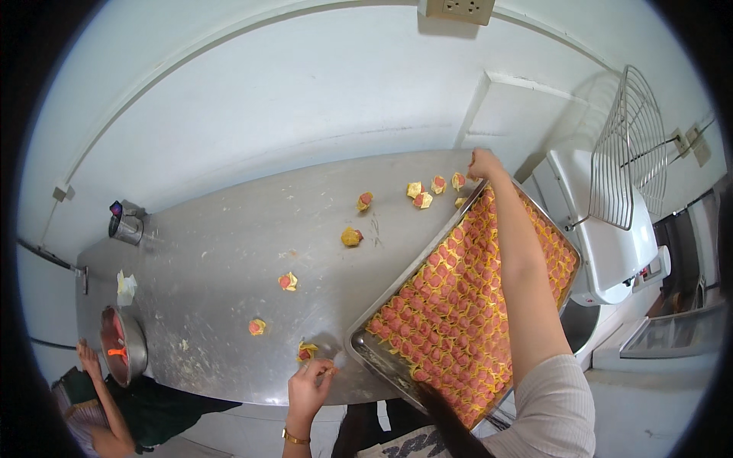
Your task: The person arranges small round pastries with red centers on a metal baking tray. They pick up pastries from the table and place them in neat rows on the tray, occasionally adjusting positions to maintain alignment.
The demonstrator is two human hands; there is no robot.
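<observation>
A large metal tray (367,359) lies slanted at the right of the table, packed with rows of small open dumplings (450,305) with yellow wrappers and pink filling. My right arm reaches across it. At its far corner is my right hand (485,163), fingers curled; what they grip is hidden. By the near left corner my left hand (310,385) is closed, thumb and fingers pinched together, and I cannot make out anything in them. Just beyond those fingers sits a loose dumpling (306,351) on the tabletop.
Several more loose dumplings (421,200) dot the steel table (221,259). Another person's hand (88,357) is beside a metal bowl (136,347) of pink filling at the left. A metal cup (127,229) stands far left. A white appliance (592,221) and wire rack (626,153) border the right.
</observation>
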